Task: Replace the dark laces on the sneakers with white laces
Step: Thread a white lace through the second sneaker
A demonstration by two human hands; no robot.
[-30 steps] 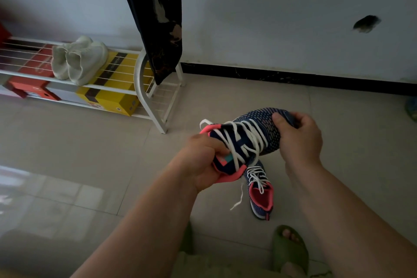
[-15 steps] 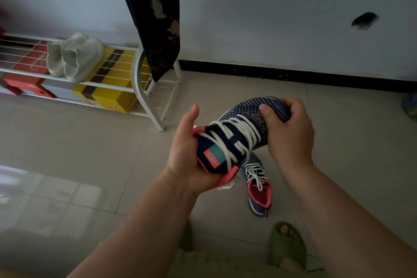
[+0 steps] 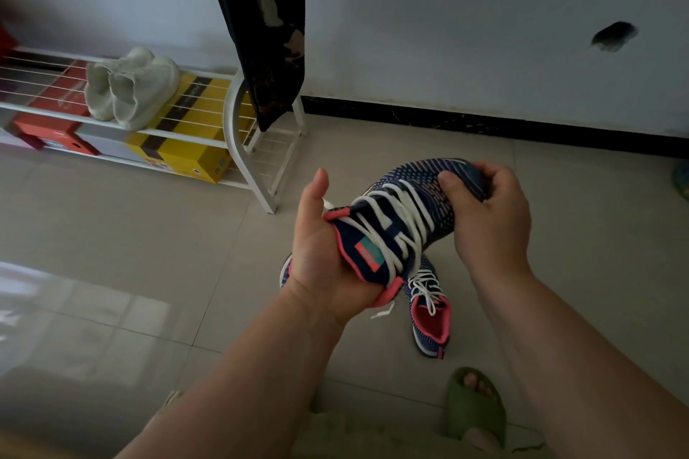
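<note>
Both hands are holding one navy knit sneaker (image 3: 410,220) up above the tiled floor (image 3: 149,253), toe pointing away and to the right, tongue facing the camera. Left hand (image 3: 320,265) is cupping the heel end from below, palm up, thumb standing straight and free of the shoe; its fingers are hidden beneath the shoe. Right hand (image 3: 488,216) is gripping the toe, thumb pressing on the patterned upper and fingers curling round the tip. White laces (image 3: 395,212) are running criss-cross up the held shoe's eyelets; a loose white lace end (image 3: 382,311) is hanging below the coral heel collar.

The second sneaker (image 3: 428,313) is lying on the floor directly beneath the held one, partly covered by it, coral lining showing, and it too is wearing white laces.

A foot in a green slide sandal (image 3: 475,406) is resting on the floor near the bottom edge. To the left a white wire shoe rack (image 3: 238,130) is standing against the wall, carrying a pair of pale sneakers (image 3: 130,89) on the upper tier, with a yellow box (image 3: 179,153) and a red box (image 3: 48,123) beneath. A dark patterned cloth (image 3: 264,22) is hanging down over the rack's right end.
</note>
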